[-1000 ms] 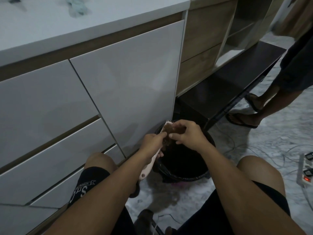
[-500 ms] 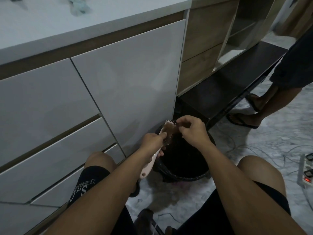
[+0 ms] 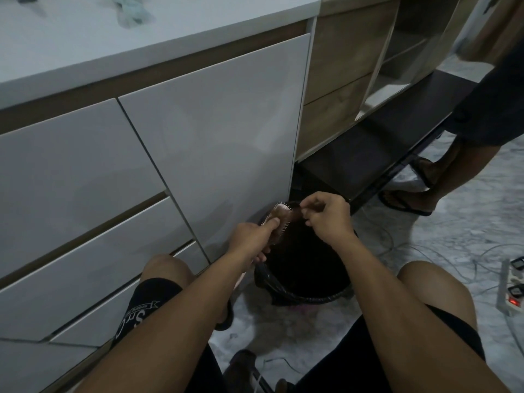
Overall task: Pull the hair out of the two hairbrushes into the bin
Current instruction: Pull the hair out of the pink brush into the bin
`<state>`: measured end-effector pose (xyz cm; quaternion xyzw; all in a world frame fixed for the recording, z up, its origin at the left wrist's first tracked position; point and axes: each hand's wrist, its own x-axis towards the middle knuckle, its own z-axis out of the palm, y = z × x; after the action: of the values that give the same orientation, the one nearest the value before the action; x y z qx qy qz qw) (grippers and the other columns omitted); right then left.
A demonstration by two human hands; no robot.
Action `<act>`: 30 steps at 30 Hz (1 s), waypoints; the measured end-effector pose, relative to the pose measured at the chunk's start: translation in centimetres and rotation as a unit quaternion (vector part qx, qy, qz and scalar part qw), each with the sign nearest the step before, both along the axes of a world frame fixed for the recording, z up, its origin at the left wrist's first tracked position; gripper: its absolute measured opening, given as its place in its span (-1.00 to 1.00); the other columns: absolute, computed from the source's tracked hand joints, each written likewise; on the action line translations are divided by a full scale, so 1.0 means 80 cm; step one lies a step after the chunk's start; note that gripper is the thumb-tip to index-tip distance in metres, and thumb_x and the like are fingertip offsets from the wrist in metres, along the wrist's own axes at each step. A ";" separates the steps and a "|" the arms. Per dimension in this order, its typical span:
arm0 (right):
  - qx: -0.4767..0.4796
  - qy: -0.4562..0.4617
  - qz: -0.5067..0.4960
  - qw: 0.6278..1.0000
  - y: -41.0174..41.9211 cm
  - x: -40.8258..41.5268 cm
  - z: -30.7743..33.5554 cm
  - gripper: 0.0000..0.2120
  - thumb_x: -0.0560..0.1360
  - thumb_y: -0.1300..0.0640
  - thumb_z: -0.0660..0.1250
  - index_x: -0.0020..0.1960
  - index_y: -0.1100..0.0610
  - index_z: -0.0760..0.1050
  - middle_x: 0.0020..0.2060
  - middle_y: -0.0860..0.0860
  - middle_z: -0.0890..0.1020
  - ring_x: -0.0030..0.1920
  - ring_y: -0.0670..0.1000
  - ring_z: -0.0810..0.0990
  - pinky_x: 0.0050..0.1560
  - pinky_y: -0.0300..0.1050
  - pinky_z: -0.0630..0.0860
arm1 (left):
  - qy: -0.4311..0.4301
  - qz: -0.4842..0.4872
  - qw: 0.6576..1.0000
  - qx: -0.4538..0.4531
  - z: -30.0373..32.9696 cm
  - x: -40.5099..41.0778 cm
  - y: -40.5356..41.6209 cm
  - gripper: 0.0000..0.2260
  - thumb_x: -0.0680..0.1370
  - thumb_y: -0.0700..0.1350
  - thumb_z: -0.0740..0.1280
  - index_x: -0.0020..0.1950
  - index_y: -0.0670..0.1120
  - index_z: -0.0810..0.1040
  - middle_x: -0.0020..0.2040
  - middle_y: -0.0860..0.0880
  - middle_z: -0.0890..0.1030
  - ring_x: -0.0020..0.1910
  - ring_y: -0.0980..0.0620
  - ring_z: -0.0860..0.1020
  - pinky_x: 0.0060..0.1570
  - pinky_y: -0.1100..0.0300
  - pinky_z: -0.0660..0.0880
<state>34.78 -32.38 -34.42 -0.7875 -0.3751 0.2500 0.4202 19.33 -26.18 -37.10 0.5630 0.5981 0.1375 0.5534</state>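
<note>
While the hairbrush is gripped by the left hand over the black-lined bin, brown hair is pinched at the bristles by the right hand, white cabinet just behind.

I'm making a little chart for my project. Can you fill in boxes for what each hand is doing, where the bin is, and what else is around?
left hand: left hand grips the hairbrush above the bin
right hand: right hand pinches hair at the brush's bristles
bin: black bin with a liner, on the floor between the knees
hair: brown clump, still attached to the brush
second brush: not in view
nearby: white cabinet, power strip, another person's feet
</note>
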 end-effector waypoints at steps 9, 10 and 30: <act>-0.006 0.063 0.047 0.997 -0.004 -0.006 0.007 -0.80 0.48 0.25 0.41 0.06 0.05 0.61 -0.04 -0.03 0.63 -0.05 -0.03 0.63 -0.15 -0.06 0.67 | -0.023 -0.013 1.000 0.015 0.001 0.006 -0.005 -0.64 0.48 0.13 0.36 -0.32 -0.14 0.53 -0.46 -0.14 0.56 -0.64 -0.04 0.44 -0.59 0.29 0.32; -0.010 0.063 0.078 0.995 -0.006 -0.009 0.007 -0.77 0.47 0.24 0.43 0.11 0.06 0.60 -0.03 -0.04 0.62 -0.04 -0.04 0.64 -0.17 -0.09 0.67 | -0.023 -0.016 0.999 0.018 0.002 0.006 -0.005 -0.64 0.48 0.13 0.36 -0.33 -0.14 0.53 -0.46 -0.14 0.56 -0.64 -0.04 0.45 -0.58 0.28 0.33; -0.037 -0.072 0.174 0.982 -0.008 -0.003 -0.010 -0.42 0.41 0.27 0.48 0.37 -0.04 0.48 0.23 0.02 0.46 0.21 0.01 0.51 0.24 -0.04 0.52 | 0.019 -0.071 0.995 0.066 -0.003 0.005 0.005 -0.64 0.47 0.15 0.35 -0.34 -0.10 0.49 -0.51 -0.09 0.54 -0.62 -0.05 0.45 -0.55 0.28 0.32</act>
<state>34.52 -33.05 -35.24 -0.7410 -0.5260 0.2757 0.3133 19.76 -25.76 -37.37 0.6422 0.5564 0.1260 0.5120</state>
